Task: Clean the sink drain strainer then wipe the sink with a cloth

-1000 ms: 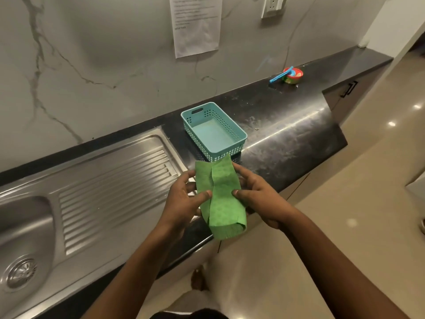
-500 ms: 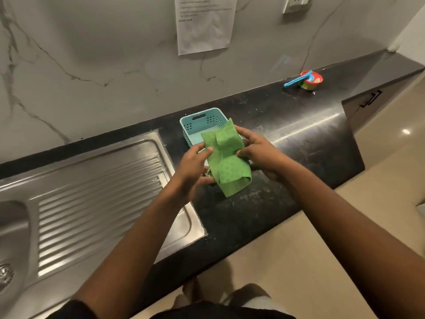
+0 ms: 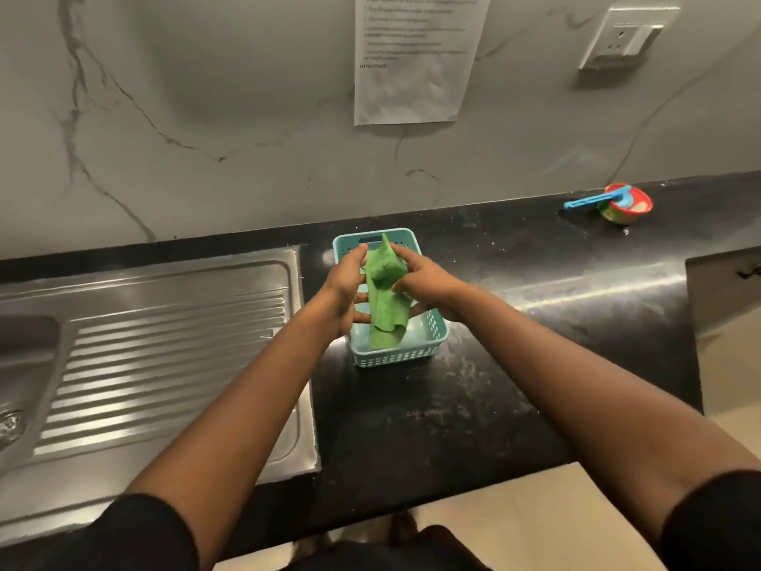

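A folded green cloth [image 3: 385,298] hangs between my two hands, directly over a teal plastic basket [image 3: 436,335] on the black counter. My left hand [image 3: 344,292] grips the cloth's left side and my right hand [image 3: 420,282] grips its right side; its lower end dips into the basket. The steel sink [image 3: 24,364] lies at the far left, with its ribbed drainboard [image 3: 164,348] beside it. The drain strainer [image 3: 10,426] shows at the left edge, partly cut off.
The black counter [image 3: 514,364] runs right to a red and green bowl [image 3: 624,206] with a blue-handled tool. A paper sheet [image 3: 412,59] and a wall socket [image 3: 624,39] hang on the marble wall. A cabinet front [image 3: 724,290] stands at right; floor lies below the counter edge.
Both hands carried the green cloth away from me and over the teal basket; its lower end now hangs inside. The view turned right, pushing the sink toward the left edge.
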